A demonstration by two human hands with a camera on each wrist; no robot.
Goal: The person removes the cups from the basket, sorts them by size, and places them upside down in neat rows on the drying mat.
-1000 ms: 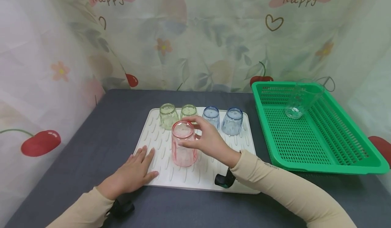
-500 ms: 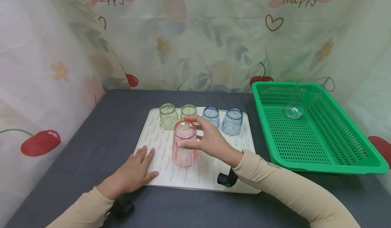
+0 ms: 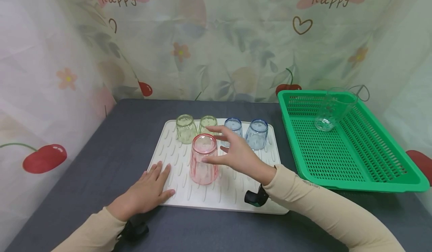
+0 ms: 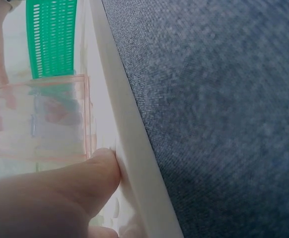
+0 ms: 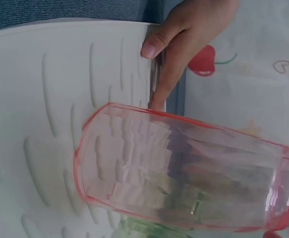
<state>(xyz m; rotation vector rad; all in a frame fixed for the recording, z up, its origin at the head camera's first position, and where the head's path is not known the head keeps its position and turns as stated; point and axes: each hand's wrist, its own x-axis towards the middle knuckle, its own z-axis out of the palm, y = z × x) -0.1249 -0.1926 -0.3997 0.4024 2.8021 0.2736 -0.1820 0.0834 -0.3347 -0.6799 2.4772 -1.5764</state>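
A pink-tinted glass (image 3: 204, 165) stands upside down on the white ribbed drying mat (image 3: 182, 197), its rim down on the mat in the right wrist view. My right hand (image 3: 241, 152) is beside its upper right side with fingers spread apart; thumb and fingertips overlap the glass or sit close by its base. My left hand (image 3: 145, 192) lies flat with fingers spread on the mat's left edge. Behind the pink glass stand two upturned green glasses (image 3: 186, 132) and two upturned blue glasses (image 3: 257, 137), one of each partly behind my right hand.
To the right sits a green plastic basket (image 3: 300, 162) with perforated walls, holding a clear glass jug (image 3: 332, 109) that leans toward the back. A dark grey cloth (image 3: 135, 132) covers the table. Patterned curtains (image 3: 219, 49) hang at the back and both sides.
The right hand's fingers have loosened from the pink glass and the hand has drawn slightly to the right. The glass has shifted and settled a little. The left hand has stayed put.
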